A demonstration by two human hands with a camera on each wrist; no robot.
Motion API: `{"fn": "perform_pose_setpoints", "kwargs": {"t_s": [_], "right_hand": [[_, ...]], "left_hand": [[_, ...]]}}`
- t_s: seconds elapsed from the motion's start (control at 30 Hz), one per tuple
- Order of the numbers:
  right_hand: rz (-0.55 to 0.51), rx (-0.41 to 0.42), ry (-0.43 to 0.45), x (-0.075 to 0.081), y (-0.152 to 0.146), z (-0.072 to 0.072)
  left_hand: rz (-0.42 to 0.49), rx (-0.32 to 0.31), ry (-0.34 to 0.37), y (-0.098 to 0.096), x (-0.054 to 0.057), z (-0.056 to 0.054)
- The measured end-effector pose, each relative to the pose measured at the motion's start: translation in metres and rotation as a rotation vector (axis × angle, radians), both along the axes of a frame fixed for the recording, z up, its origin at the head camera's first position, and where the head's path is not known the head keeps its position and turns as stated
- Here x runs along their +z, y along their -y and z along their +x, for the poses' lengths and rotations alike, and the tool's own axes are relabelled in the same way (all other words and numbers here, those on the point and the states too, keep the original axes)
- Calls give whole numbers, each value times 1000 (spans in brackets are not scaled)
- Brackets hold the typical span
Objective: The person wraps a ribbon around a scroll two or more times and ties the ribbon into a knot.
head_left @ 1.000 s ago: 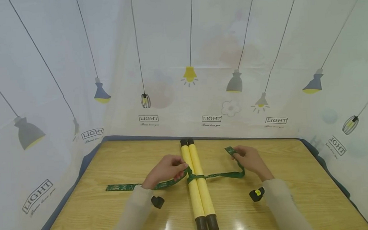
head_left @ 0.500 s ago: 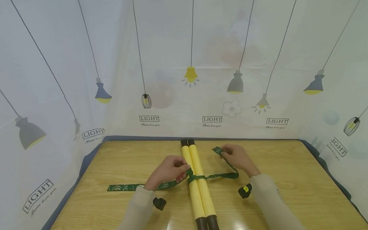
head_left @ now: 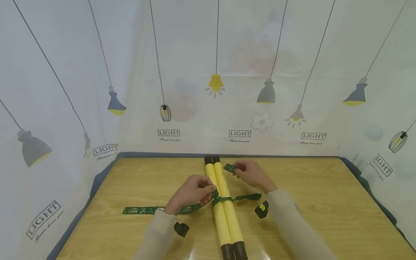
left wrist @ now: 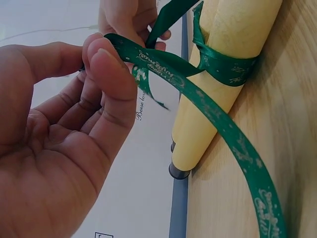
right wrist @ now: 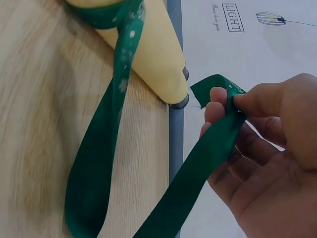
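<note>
Two pale yellow rods (head_left: 228, 217) with dark end caps lie side by side on the table. A green printed ribbon (head_left: 222, 200) is wrapped round their middle. Thumb and fingers of my left hand (head_left: 193, 191) pinch the ribbon just above the rods; in the left wrist view the pinched ribbon (left wrist: 208, 106) bends away and trails down over the wood. To the right of the rods' far part, my right hand (head_left: 252, 173) pinches the other stretch near its cut end, and that ribbon (right wrist: 198, 168) hangs in a slack loop in the right wrist view.
The wooden table (head_left: 334, 202) reaches a dark blue edge at the back. Behind it stands a white sheet (head_left: 191, 50) printed with lamps. The ribbon's left tail (head_left: 138, 210) lies flat on the table. Each wrist wears a small black camera (head_left: 261, 209).
My right hand has moved left toward the rods with its ribbon end, and the loop on that side has come in closer. The left hand stays nearly still, pinching the ribbon.
</note>
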State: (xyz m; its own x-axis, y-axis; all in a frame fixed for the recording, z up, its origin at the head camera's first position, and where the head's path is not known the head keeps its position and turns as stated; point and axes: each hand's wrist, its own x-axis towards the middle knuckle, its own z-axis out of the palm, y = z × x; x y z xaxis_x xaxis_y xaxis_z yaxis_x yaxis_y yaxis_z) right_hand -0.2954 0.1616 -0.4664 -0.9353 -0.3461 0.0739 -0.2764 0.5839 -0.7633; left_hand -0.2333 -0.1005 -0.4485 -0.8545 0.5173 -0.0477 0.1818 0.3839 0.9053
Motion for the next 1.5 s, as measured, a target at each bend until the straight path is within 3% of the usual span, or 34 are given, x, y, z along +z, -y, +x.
{"fn": "perform_pose_setpoints", "kwargs": {"t_s": [0.23, 0.43, 0.63, 0.83, 1.0, 1.17, 1.3, 1.5], "right_hand": [[-19, 71, 34, 4, 28, -3], [51, 96, 31, 6, 51, -3], [81, 173, 11, 3, 62, -5], [96, 209, -24, 3, 63, -6], [118, 191, -64, 4, 59, -6], [115, 180, -108, 11, 53, -1], [96, 222, -130, 18, 47, 5], [76, 313, -51, 29, 40, 20]], "left_hand": [[6, -17, -8, 1, -5, 0], [19, -19, -27, 1, -3, -2], [10, -17, -38, -2, -2, -5], [4, -9, -25, -4, -1, -6], [0, 1, -35, -4, 0, -7], [1, 17, -35, -3, 0, -10], [-9, 34, -54, -2, 0, -12], [-21, 70, -50, -2, -2, -12]]}}
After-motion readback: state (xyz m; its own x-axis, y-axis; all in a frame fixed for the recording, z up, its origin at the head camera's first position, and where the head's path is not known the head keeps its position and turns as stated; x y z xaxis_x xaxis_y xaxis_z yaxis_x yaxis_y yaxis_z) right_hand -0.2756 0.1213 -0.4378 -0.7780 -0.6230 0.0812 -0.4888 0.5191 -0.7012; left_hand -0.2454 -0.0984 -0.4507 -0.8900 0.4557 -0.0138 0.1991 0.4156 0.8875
